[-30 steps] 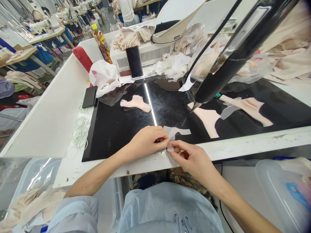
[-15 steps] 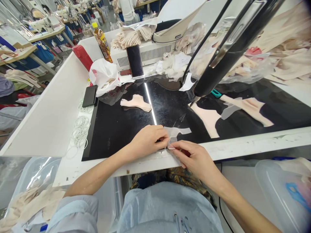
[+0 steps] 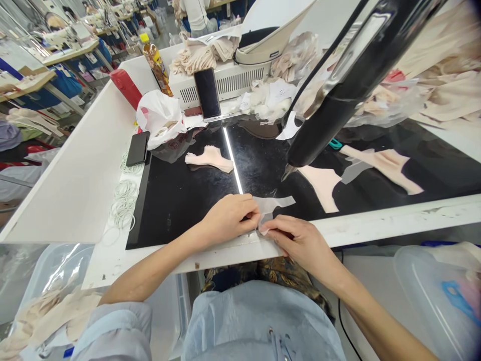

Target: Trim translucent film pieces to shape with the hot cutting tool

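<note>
At the near edge of the black tabletop (image 3: 176,210), the right hand (image 3: 298,241) pinches a corner of a translucent sheet (image 3: 277,202); the left hand (image 3: 231,215), fingers curled, is at its other side, its grip unclear. Beyond lie a pink fabric piece (image 3: 210,158) on the left and two more to the right, the nearer partly behind a black pen-shaped tool (image 3: 319,125). A phone (image 3: 137,149) rests beside pale loops (image 3: 126,200).

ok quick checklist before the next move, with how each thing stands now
1. Right hand pinching the near end of the thin sheet: ok.
2. Left hand pressing the sheet down: cannot tell, contact is hidden.
3. Sheet flat throughout: not ok, near end bends up where pinched.
4. Left pink piece apart from both hands: ok.
5. Pen tip apart from both hands in view: ok.
</note>
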`<action>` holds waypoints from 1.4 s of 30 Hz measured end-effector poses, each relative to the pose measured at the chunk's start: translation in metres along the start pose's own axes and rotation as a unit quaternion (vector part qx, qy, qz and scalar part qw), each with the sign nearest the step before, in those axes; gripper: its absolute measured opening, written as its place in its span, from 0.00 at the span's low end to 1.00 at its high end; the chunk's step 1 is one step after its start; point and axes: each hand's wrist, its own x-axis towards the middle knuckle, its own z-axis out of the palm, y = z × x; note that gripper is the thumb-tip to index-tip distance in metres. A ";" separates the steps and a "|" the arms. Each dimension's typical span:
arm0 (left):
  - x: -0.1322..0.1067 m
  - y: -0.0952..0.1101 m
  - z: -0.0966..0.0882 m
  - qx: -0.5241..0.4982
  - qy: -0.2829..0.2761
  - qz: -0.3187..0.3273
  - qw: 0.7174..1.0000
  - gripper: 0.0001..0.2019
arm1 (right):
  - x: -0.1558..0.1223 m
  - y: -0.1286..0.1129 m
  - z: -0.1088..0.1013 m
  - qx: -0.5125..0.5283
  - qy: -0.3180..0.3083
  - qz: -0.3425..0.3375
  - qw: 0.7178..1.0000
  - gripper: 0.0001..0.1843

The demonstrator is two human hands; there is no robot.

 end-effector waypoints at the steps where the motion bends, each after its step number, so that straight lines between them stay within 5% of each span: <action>1: 0.000 0.000 0.000 -0.002 -0.002 0.001 1.000 0.11 | 0.000 0.000 0.000 0.002 0.001 -0.005 1.000 0.09; 16: 0.000 0.001 -0.002 -0.003 -0.010 0.004 1.000 0.12 | 0.003 0.002 0.000 0.070 -0.013 0.002 0.997 0.09; 23: -0.003 0.005 -0.015 -0.133 0.015 -0.004 0.991 0.07 | 0.002 -0.003 -0.007 0.115 0.015 0.021 0.993 0.10; 29: -0.003 0.007 -0.014 -0.216 -0.071 0.011 0.974 0.06 | 0.004 -0.004 -0.012 0.100 0.025 -0.002 0.995 0.10; 42: 0.001 0.001 -0.015 -0.215 -0.079 0.019 0.973 0.04 | 0.012 -0.004 -0.022 -0.014 -0.040 -0.054 0.998 0.12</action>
